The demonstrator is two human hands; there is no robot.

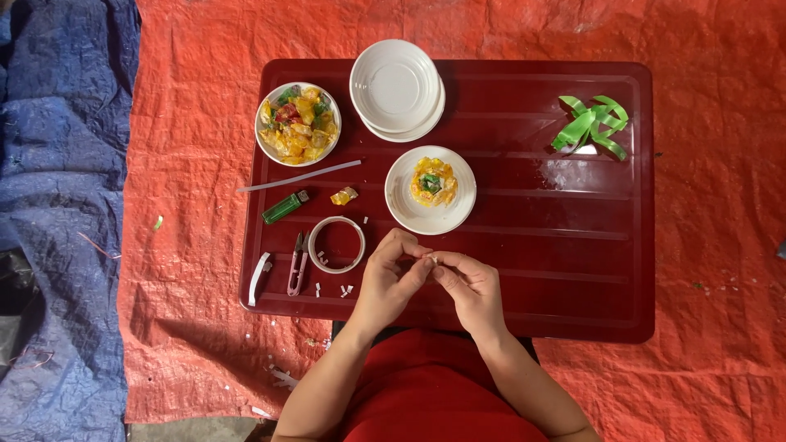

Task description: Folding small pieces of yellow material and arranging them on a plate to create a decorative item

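Where both hands meet above the near edge of the red counter (573, 270), a tiny white scrap (432, 259) sits between their fingertips. The left hand (391, 277) and right hand (471, 286) each have a narrow grip pinched on it. A tape roll (336, 244) lies just left.

- A tiny pale scrap (433, 259) is pinched where the left hand (391, 277) and right hand (469, 285) meet; it is too small to tell what it is.
- Both forearms run off the bottom edge.
- The stacked white bowls (396, 87) hide one another, so their count is unclear.
- The tabletop (540, 270) near edge is partly covered by the hands.
- The blue tarp (57, 205) is cut off at the left edge.
- The white bits (345, 290) beside the tape roll (336, 244) are too small to name.
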